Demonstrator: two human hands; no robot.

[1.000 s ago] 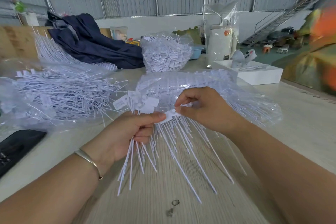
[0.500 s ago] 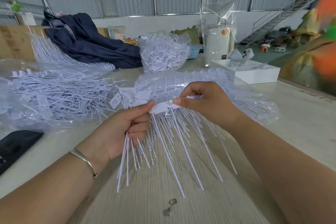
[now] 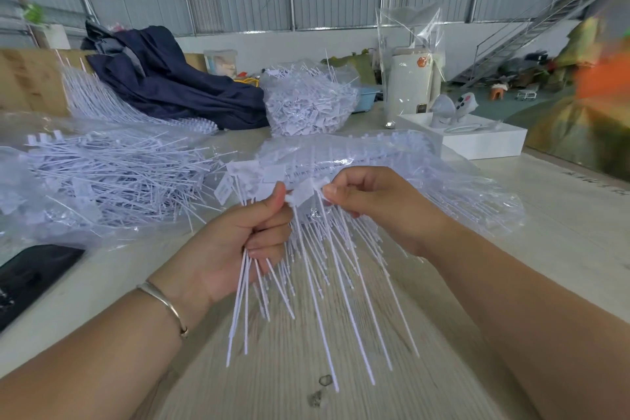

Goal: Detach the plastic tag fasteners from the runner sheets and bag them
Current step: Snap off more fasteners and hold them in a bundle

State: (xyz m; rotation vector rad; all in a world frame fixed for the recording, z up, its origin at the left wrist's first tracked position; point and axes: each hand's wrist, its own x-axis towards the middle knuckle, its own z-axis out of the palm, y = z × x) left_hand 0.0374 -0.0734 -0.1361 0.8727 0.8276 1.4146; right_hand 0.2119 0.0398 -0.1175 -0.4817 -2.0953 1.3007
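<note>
A person's left hand [image 3: 238, 249] grips a bunch of white plastic tag fasteners [image 3: 306, 283] above a pale wooden table [image 3: 562, 232], fingers curled round the stems, thumb up against the flat tag heads. The right hand [image 3: 371, 204], just beside it, pinches one tag head [image 3: 303, 193] between thumb and forefinger (the head sits in the gap between the two hands). The thin tails fan downward toward the camera, below both wrists. A clear bag of runner sheets [image 3: 392, 160] lies behind the hands; a second clear bag [image 3: 102, 181] of loose fasteners lies to the left, and a heaped bag [image 3: 306, 102] stands farther back beside dark blue cloth [image 3: 163, 85].
</note>
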